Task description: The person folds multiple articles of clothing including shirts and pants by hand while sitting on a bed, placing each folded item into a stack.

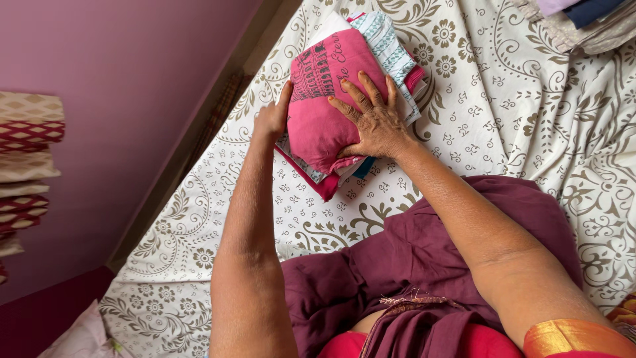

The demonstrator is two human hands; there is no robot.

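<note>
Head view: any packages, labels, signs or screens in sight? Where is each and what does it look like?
No packages, signs or screens.
Printed panel: on the pink folded garment topping the clothes stack on the patterned bedsheet; dark lettering and a block graphic on pink, under the right hand, with the left hand at the stack's side.

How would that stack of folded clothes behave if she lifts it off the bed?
The stack of folded clothes would probably sag, being soft cloth. Its uneven layers may slide apart. The left hand at its side and the right hand pressing on top likely steady it.
</note>
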